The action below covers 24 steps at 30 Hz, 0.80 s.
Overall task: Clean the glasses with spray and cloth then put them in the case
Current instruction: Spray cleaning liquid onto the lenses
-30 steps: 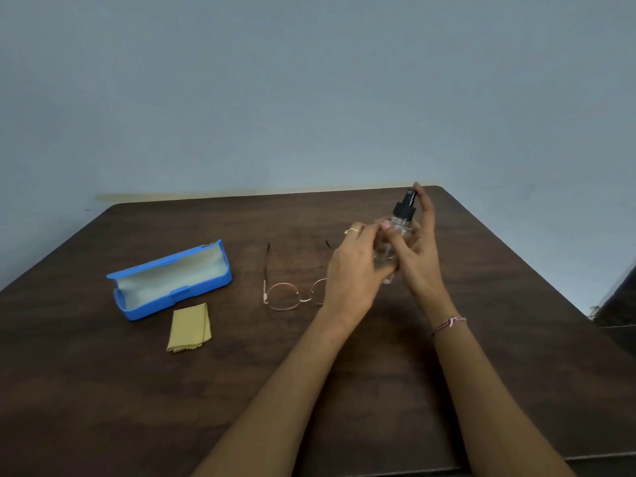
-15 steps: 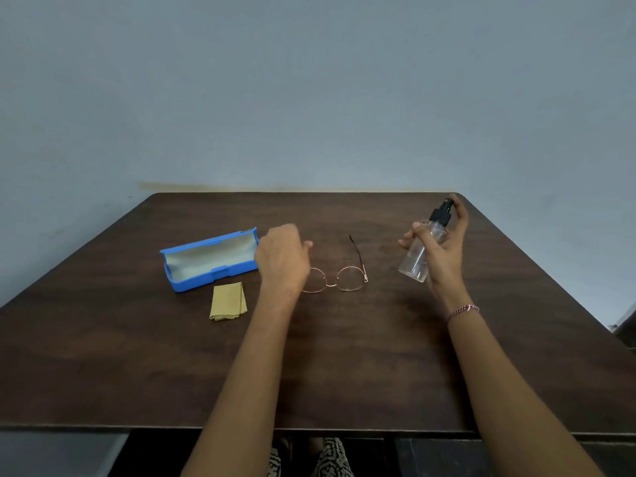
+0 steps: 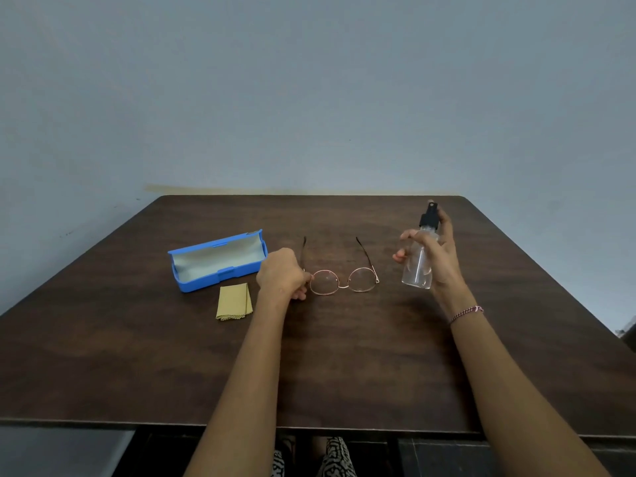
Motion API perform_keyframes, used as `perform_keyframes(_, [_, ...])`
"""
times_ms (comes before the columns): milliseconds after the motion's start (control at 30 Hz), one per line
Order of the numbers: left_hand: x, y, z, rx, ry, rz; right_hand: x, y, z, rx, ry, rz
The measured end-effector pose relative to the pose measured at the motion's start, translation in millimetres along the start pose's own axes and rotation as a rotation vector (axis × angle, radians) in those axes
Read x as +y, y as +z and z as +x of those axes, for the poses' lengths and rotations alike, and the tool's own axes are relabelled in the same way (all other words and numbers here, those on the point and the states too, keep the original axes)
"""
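Head camera: having left the spray bottle (image 3: 418, 266), my left hand (image 3: 280, 273) is pinching the glasses (image 3: 344, 281) at their left hinge on the worktop (image 3: 344, 359), while my right hand (image 3: 442, 259) is gripping the spray bottle alone, right of the glasses; spraying is likely coming next.

Dark brown wooden table (image 3: 344, 366), far corners rounded, set against a plain pale blue-grey wall (image 3: 309, 98). A faint yellowish streak (image 3: 206, 189) marks the wall along the table's far edge. Grey floor (image 3: 51, 452) shows lower left.
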<state>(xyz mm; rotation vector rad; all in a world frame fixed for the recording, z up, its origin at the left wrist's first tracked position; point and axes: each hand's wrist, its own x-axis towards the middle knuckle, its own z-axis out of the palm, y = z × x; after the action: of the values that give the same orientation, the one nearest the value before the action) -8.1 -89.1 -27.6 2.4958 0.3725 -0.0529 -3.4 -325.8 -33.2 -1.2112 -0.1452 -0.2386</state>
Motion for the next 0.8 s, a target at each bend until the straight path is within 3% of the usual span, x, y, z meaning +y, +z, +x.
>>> perform_keyframes(300, [8.0,7.5,9.4,-0.158,-0.089,-0.579,-2.4,5.7,-4.5,-0.11,-0.059,-0.115])
perform_keyframes(467, [15.9,9.1,22.3,-0.015,0.015,-0.806,-2.7,12.0,-8.4,-0.156,-0.121,-0.277])
perform_keyframes(600, [15.7,17.0,29.0,0.0,0.043,-0.964,1.5,15.2,-10.9,-0.221,-0.146,-0.417])
perform_keyframes(700, [17.3,21.1,30.5,0.062,0.092,-0.977,6.0,20.7,-13.4,-0.287,-0.203,-0.599])
perform_keyframes(800, [21.5,20.7,29.0,0.235,0.2,-0.862,9.9,27.5,-15.8,-0.321,-0.247,-0.75])
